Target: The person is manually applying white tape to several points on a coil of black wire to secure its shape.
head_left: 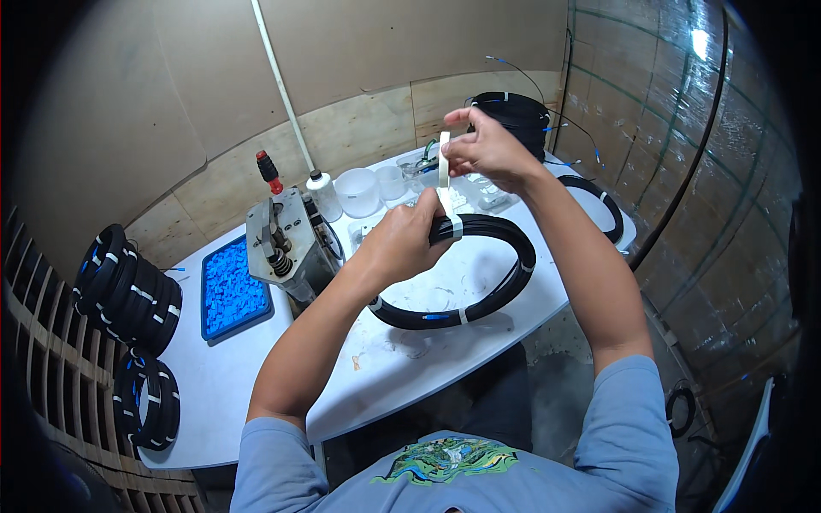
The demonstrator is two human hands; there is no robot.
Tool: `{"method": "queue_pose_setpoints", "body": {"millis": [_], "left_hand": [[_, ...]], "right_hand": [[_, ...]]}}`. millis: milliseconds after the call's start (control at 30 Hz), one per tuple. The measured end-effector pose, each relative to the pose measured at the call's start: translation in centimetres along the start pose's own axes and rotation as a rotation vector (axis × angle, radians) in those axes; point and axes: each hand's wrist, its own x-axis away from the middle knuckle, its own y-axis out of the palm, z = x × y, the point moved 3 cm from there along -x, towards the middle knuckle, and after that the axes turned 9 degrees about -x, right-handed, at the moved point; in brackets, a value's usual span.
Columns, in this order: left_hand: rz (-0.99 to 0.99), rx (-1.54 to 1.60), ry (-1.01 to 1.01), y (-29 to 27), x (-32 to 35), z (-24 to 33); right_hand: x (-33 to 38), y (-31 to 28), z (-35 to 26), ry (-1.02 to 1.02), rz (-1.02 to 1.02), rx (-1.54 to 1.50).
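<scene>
My left hand [400, 238] is closed round the upper left of a coil of black cable [513, 242], which it holds tilted above the table. Higher and to the right, my right hand [499, 156] grips a roll of white tape [444, 160] between thumb and fingers. From the roll a strip of tape runs down to the coil and passes over its top beside my left thumb. Another white band [463, 315] wraps the coil's lower side, near a blue connector [435, 317]. My fingers hide the coil's left part.
A grey metal press [286, 235] with a red-and-black handle stands left on the white table [192, 376], beside a blue tray [209, 327] of small blue parts. Stacked black coils [137, 291] sit far left, others [513, 115] at the back right. A white bottle [323, 197] and tubs [357, 192] stand behind.
</scene>
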Motion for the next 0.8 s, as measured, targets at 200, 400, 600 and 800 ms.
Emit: {"method": "queue_pose_setpoints", "body": {"millis": [200, 400, 600, 800], "left_hand": [[0.021, 0.016, -0.063, -0.1, -0.2, -0.9], [0.06, 0.038, -0.085, -0.6, 0.3, -2.3], [0.053, -0.001, 0.013, 0.2, -0.7, -2.6], [0.006, -0.023, -0.029, 0.0, -0.9, -2.1]], "right_hand": [[5.4, 2.7, -4.6, -0.292, -0.044, 0.167], [14.5, 6.4, 1.0, -0.777, 0.147, 0.495], [19.9, 7.2, 10.3, -0.766, 0.242, 0.557], [15.8, 5.3, 9.5, -0.453, 0.445, 0.179]]}}
